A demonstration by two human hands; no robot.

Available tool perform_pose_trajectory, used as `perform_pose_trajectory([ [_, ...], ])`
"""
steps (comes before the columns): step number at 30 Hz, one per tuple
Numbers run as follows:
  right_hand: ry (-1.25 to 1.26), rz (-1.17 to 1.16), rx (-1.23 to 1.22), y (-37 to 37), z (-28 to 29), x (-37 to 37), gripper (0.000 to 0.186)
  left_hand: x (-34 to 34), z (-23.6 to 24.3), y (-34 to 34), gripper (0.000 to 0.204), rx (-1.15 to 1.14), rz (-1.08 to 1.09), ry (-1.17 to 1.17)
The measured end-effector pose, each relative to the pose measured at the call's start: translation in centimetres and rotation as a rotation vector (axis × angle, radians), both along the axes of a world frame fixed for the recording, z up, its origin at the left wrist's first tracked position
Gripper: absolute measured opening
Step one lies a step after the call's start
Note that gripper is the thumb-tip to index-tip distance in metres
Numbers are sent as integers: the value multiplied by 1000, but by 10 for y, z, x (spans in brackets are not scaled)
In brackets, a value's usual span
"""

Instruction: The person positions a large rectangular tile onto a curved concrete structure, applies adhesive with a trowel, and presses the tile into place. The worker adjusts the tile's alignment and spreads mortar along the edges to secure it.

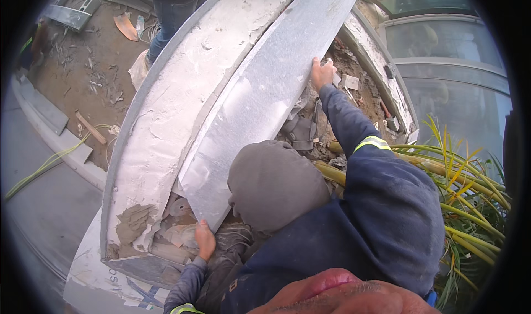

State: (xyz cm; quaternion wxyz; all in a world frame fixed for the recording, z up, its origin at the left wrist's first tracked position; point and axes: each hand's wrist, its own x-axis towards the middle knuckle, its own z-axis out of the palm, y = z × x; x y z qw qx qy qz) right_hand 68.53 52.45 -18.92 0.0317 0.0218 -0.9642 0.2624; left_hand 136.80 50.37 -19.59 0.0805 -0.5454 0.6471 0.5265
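A long, slightly curved grey sheet-metal panel [251, 101] lies at a slant in front of me, running from my knees to the far top edge. My right hand [322, 73] grips its right edge, partway along, fingers curled at the rim. At the near end my left hand [204, 240] holds the corner, thumb on top and the other fingers hidden beneath. Left of the panel, a wide curved strip coated in pale plaster [174, 101] runs alongside, with a dark gap between them. My bent knee in grey cloth [276, 187] stands close against the panel's near right edge.
Another person's jeans-clad leg [168, 23] stands beyond the plastered strip. Rubble [301, 128] fills the trough on the right, next to glass panes [442, 43] and a leafy plant [470, 203]. Debris and a wooden stick [90, 127] lie on the dirt at left, near a yellow-green cord [47, 164].
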Motion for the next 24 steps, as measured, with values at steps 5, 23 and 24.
perform_pose_trajectory([
  [5, 314, 414, 146, -13, 16, 29, 67, 3, -11, 3, 59, -44, -2, 70],
  [23, 336, 1099, -47, -66, 62, 67, 61, 2, 99, -139, 61, 220, -436, -143],
  [24, 351, 1094, -42, -68, 63, 56, 61, 0, 103, -141, 59, 247, -394, -143],
])
